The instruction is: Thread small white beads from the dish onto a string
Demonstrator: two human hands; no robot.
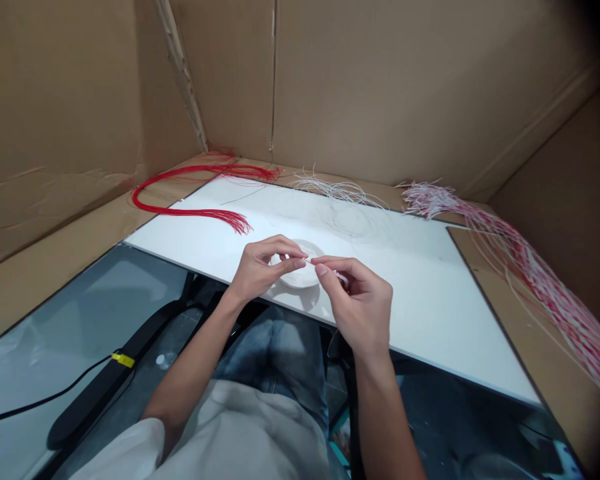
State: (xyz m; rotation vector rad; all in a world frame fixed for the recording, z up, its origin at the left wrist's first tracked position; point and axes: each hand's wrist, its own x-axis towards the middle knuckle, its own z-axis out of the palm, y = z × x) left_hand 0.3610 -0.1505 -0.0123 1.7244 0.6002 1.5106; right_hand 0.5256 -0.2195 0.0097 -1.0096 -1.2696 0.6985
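Above a round white dish (300,281) on the white board (415,287), my two hands meet almost tip to tip. The fingers of my left hand (270,265) are pinched at the dish's left side. My right hand (363,297) is pinched too, just to the right. A tiny thin piece shows between the fingertips, too small to name. Something small and pale also shows under the curled fingers of my right hand. The dish is partly hidden behind my hands, and its contents cannot be made out.
A curved bundle of red strands (180,212) lies at the board's back left. Loose white strands (337,188) lie along the back edge. A long red and white bundle (545,277) runs down the right side. Cardboard walls (355,87) stand behind.
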